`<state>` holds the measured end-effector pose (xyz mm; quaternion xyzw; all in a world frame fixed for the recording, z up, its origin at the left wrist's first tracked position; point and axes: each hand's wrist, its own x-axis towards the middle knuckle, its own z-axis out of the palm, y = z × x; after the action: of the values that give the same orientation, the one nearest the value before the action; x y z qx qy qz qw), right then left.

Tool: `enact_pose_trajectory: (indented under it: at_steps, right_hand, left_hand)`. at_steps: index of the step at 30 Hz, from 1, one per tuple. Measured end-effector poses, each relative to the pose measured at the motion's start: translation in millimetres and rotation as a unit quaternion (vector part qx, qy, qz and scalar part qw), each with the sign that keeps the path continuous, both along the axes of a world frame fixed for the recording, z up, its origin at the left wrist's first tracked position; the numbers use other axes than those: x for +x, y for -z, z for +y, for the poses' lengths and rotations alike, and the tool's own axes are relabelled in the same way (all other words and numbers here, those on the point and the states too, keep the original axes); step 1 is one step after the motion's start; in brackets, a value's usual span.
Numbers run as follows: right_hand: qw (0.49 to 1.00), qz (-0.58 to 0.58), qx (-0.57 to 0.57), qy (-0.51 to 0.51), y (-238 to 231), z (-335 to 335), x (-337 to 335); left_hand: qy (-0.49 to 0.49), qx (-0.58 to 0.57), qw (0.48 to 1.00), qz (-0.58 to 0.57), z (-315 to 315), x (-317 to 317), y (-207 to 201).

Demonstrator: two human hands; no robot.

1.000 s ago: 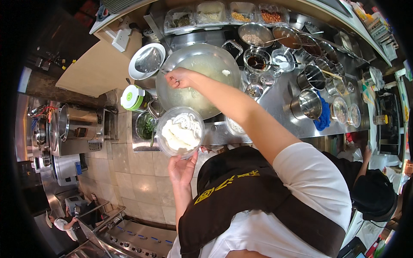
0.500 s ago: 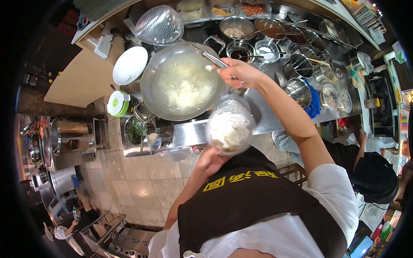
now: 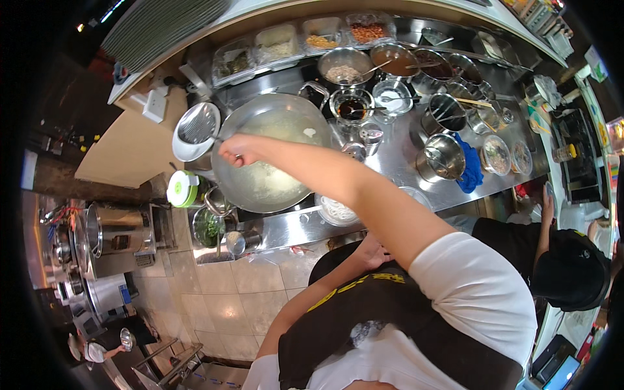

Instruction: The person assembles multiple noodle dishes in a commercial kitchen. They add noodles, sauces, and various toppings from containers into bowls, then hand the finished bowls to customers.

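My right hand (image 3: 239, 151) is closed around the handle of a strainer (image 3: 198, 123), reaching across the wide metal pan (image 3: 224, 110). The strainer's perforated basket overlaps the white bowl (image 3: 188, 153) left of the pan; whether they touch I cannot tell. Cloudy pale liquid fills the pan, with a small white piece (image 3: 309, 132) near its far right side. Close to my apron is my left hand (image 3: 372, 252), partly behind my right arm, its fingers mostly hidden. Beyond it, a clear container of white noodles (image 3: 337, 211) stands at the counter's front edge, partly covered by my forearm.
Behind the pan are trays of toppings (image 3: 322, 40) and metal bowls of sauces (image 3: 393, 58). A green-lidded jar (image 3: 183, 188) and a pot of chopped greens (image 3: 209, 227) stand at left. A blue cloth (image 3: 469, 166) lies at right, near a co-worker (image 3: 565, 270).
My right hand has swung left across the pan, bringing the strainer from behind it to the white bowl. My left hand has drawn toward my apron; its container of white food no longer shows there.
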<state>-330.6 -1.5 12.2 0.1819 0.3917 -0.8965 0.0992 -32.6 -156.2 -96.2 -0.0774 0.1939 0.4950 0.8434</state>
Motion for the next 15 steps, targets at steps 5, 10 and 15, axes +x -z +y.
enact_pose_trajectory:
  at_steps: [5, 10, 15]
  right_hand:
    - [1.0, -0.006, -0.005, -0.011, 10.4, -24.2, -25.3]
    - [0.998, -0.005, -0.055, 0.012, 18.6, -41.7, -35.7]
    - [0.993, 0.002, -0.114, 0.034, 24.2, -54.1, -37.8]
  left_hand:
    - [-0.026, 0.05, 0.996, 0.074, -5.4, -4.6, -36.3]
    - [0.004, 0.034, 0.983, 0.183, -15.5, -6.9, 20.5]
    - [0.022, 0.06, 0.934, 0.351, -12.2, 2.6, 89.2]
